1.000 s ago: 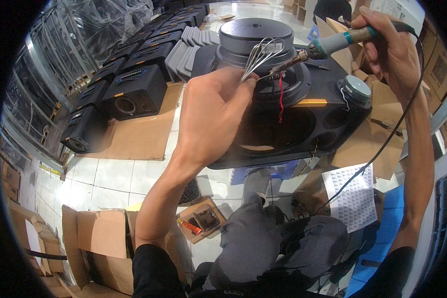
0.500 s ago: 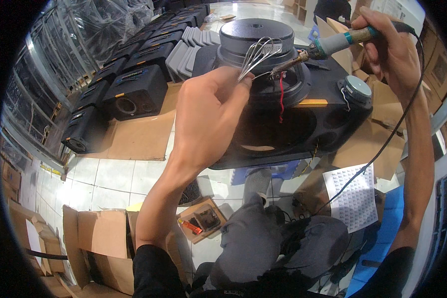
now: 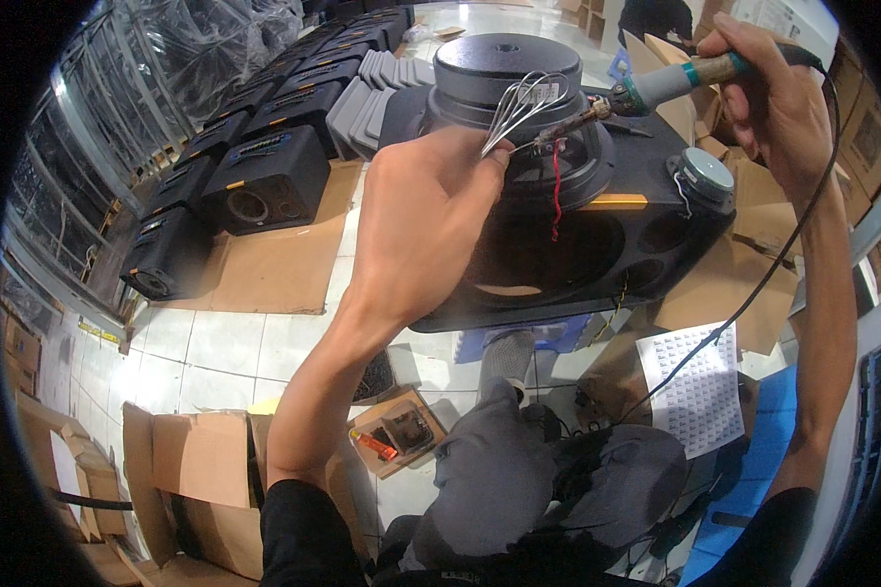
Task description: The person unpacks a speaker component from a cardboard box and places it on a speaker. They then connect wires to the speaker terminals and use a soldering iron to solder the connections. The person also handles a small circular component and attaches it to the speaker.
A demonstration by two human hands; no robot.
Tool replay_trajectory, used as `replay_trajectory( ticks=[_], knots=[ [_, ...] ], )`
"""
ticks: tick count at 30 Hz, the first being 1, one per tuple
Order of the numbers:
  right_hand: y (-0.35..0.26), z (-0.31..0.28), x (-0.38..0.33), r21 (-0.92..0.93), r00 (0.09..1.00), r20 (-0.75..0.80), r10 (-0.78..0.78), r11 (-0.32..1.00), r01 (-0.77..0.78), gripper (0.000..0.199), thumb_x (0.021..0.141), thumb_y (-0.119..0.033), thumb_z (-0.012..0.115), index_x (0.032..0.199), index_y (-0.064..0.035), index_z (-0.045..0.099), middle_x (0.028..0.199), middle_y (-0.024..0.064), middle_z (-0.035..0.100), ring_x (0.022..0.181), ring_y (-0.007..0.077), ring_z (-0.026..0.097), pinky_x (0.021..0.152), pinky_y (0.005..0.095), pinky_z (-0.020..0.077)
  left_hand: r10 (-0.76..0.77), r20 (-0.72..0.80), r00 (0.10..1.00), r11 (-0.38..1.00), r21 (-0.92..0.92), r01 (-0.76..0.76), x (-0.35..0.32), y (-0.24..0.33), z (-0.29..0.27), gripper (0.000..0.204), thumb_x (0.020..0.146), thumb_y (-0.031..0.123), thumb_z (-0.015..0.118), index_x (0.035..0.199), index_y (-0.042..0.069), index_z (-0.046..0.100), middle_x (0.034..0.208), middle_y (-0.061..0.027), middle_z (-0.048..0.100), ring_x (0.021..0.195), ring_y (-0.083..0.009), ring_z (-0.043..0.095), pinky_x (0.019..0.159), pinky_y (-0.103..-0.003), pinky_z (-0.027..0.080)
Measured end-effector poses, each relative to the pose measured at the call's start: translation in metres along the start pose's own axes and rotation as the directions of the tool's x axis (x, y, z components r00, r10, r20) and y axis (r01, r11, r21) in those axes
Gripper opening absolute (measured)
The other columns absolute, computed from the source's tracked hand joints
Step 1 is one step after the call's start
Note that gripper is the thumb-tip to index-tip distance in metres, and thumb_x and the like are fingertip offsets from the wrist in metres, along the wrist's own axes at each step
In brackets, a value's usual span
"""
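A large speaker driver [image 3: 507,61] lies magnet up on top of a black speaker cabinet [image 3: 558,284]. My left hand [image 3: 426,215] pinches a looped bundle of solder wire [image 3: 515,115], one strand of which points at the driver's terminal. In my right hand [image 3: 778,108] is a soldering iron [image 3: 671,86], gripped by its handle, its tip at the same terminal. From there a red wire [image 3: 556,191] hangs down over the cabinet's open round hole. To the right, a small tweeter [image 3: 705,174] with a white wire sits on the cabinet.
Rows of black speaker cabinets [image 3: 274,181] stand on cardboard at the left, beside grey panels [image 3: 372,108]. The iron's cord [image 3: 768,269] droops past my right forearm, over a label sheet [image 3: 693,391]. A small cardboard tray [image 3: 401,430] and an opened carton [image 3: 201,455] lie below.
My left hand and the solder bundle have shifted slightly right, nearer the terminal. The soldering iron stays nearly in place.
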State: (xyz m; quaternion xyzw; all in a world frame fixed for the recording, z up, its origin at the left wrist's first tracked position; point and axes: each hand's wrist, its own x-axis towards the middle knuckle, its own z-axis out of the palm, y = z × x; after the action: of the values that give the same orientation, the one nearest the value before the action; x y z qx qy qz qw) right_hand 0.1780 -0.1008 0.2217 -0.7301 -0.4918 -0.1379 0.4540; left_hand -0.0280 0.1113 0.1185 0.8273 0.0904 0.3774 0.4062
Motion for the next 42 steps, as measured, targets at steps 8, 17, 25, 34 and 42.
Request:
replay_trajectory(
  ticks=[8, 17, 25, 34, 42],
  knots=[
    [0.002, 0.001, 0.001, -0.015, 1.000, -0.023, 0.012, 1.000, -0.012, 0.054, 0.101, -0.056, 0.050, 0.108, -0.0060, 0.068, 0.057, -0.0063, 0.047, 0.042, 0.0007, 0.046, 0.036, 0.0155, 0.0349, -0.020, -0.031, 0.999, 1.000, 0.009, 0.020, -0.002, -0.001, -0.002, 0.020, 0.097, 0.009, 0.064, 0.107, -0.005, 0.074, 0.077, 0.0008, 0.063, 0.068, -0.0033, 0.052, 0.060, -0.020, 0.039],
    [-0.001, -0.001, -0.001, -0.005, 1.000, -0.023, 0.016, 1.000, -0.017, 0.052, 0.101, -0.055, 0.051, 0.108, -0.0065, 0.068, 0.058, -0.0066, 0.045, 0.043, 0.0003, 0.046, 0.038, 0.0153, 0.0347, -0.172, -0.179, 0.969, 0.976, -0.166, 0.142, -0.036, -0.011, -0.012, 0.022, 0.097, 0.014, 0.064, 0.106, -0.004, 0.072, 0.071, 0.0014, 0.060, 0.062, -0.0027, 0.048, 0.055, -0.021, 0.036],
    [-0.029, 0.009, -0.009, 0.255, 0.961, -0.091, 0.261, 0.939, -0.231, 0.037, 0.101, -0.032, 0.058, 0.093, 0.0036, 0.067, 0.057, 0.0070, 0.061, 0.037, 0.0123, 0.052, 0.037, 0.0246, 0.0456, -0.479, -0.203, 0.854, 0.852, -0.341, 0.396, -0.110, -0.031, 0.000, 0.025, 0.099, 0.018, 0.064, 0.083, 0.000, 0.069, 0.066, 0.0042, 0.055, 0.057, -0.0017, 0.043, 0.050, -0.021, 0.031],
    [-0.029, 0.013, -0.032, 0.240, 0.966, -0.258, 0.005, 0.969, 0.059, 0.041, 0.102, -0.035, 0.057, 0.092, 0.0038, 0.065, 0.061, 0.0076, 0.062, 0.041, 0.0112, 0.056, 0.037, 0.0246, 0.0464, -0.612, -0.043, 0.789, 0.718, -0.447, 0.533, -0.170, -0.052, 0.040, 0.019, 0.099, 0.009, 0.061, 0.107, -0.005, 0.071, 0.076, 0.0033, 0.059, 0.061, -0.0017, 0.046, 0.053, -0.020, 0.035],
    [0.028, 0.000, -0.114, 0.379, 0.867, -0.488, 0.105, 0.920, 0.102, 0.046, 0.102, -0.048, 0.052, 0.112, -0.0044, 0.064, 0.060, -0.0004, 0.048, 0.045, 0.0064, 0.043, 0.041, 0.0204, 0.0361, -0.672, 0.145, 0.726, 0.595, -0.477, 0.646, -0.176, -0.059, 0.049, 0.026, 0.100, 0.015, 0.060, 0.114, -0.006, 0.067, 0.070, 0.0021, 0.055, 0.056, -0.0043, 0.046, 0.050, -0.021, 0.035]
  ],
)
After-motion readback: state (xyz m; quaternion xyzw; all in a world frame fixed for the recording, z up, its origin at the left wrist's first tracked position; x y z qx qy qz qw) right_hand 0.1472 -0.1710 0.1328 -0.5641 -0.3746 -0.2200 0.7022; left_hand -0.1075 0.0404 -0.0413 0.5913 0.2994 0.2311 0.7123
